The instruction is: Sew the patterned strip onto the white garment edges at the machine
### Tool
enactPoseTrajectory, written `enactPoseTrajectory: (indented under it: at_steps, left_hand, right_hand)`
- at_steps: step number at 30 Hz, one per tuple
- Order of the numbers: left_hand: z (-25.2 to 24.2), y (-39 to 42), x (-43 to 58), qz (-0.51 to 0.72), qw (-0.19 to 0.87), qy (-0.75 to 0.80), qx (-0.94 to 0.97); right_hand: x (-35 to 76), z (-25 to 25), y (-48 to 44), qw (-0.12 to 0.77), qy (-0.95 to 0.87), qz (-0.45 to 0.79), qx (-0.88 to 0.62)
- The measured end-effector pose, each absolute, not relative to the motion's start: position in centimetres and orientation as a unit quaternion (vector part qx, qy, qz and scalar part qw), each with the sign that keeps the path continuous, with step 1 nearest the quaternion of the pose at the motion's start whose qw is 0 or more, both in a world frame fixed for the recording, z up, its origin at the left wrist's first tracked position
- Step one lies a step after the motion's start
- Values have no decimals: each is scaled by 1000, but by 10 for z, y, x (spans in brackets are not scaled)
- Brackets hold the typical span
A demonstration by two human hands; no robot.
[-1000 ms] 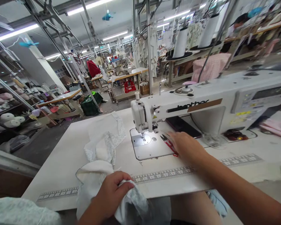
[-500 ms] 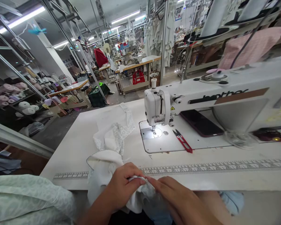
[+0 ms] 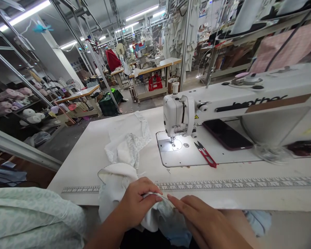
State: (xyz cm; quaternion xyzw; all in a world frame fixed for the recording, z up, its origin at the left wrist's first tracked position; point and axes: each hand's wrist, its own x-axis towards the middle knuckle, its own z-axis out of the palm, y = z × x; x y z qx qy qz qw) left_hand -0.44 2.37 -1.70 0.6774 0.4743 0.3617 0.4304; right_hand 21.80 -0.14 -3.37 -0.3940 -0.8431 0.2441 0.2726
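My left hand (image 3: pixel 138 202) is closed on a bunch of white fabric (image 3: pixel 119 180) at the near edge of the sewing table (image 3: pixel 88 152). My right hand (image 3: pixel 204 221) pinches the same fabric just to the right, fingertips meeting those of the left. The cloth trails up the table towards a patterned white piece (image 3: pixel 131 141). The white sewing machine (image 3: pixel 223 103) stands behind, its needle (image 3: pixel 173 141) over the lit plate. Red thread snips (image 3: pixel 206 155) lie on the machine bed, apart from both hands.
A dark phone (image 3: pixel 226 135) lies under the machine arm. A printed ruler (image 3: pixel 223 185) runs along the table's front. Light patterned fabric (image 3: pixel 28 214) is piled at lower left. Shelves with thread cones (image 3: pixel 28 114) stand left; other work tables (image 3: pixel 150 67) stand behind.
My right hand left the red snips on the machine bed and came back to the fabric beside my left hand. The view shifted slightly left and down.
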Motion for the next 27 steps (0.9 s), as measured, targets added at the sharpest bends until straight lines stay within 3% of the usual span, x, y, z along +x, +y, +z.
enactPoseTrajectory:
  at_steps: [7,18,27]
  left_hand:
    - [-16,26,-4,333,453,470,681]
    - [-22,27,-3,356,458,464,670]
    - [-13,30,-2,345,455,479,667]
  right_hand:
    - [215,-32,1,262,-842,264,-391]
    - [203,-39,-1,368,-725,437,-383]
    - [209,-39,6,387,-736,411,-373]
